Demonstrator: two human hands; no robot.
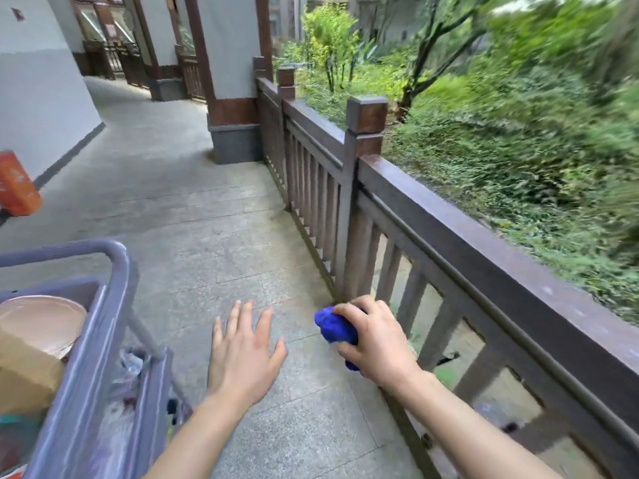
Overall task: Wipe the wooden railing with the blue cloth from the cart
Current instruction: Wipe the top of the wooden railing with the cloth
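Note:
My right hand (pixel 375 337) is closed around a bunched blue cloth (pixel 333 326), held in the air over the stone floor just left of the wooden railing (pixel 460 236). The dark brown railing runs from the lower right up toward the far pillar, with square posts and vertical slats. The cloth does not touch the railing. My left hand (pixel 242 350) hovers palm down with fingers spread, holding nothing, between the cart (pixel 117 305) and my right hand.
The grey cart at the lower left carries a round lid, a cardboard box and small items. An orange bin (pixel 17 184) stands by the left wall. A white pillar (pixel 235 98) stands at the railing's far end. Green bushes lie beyond the railing.

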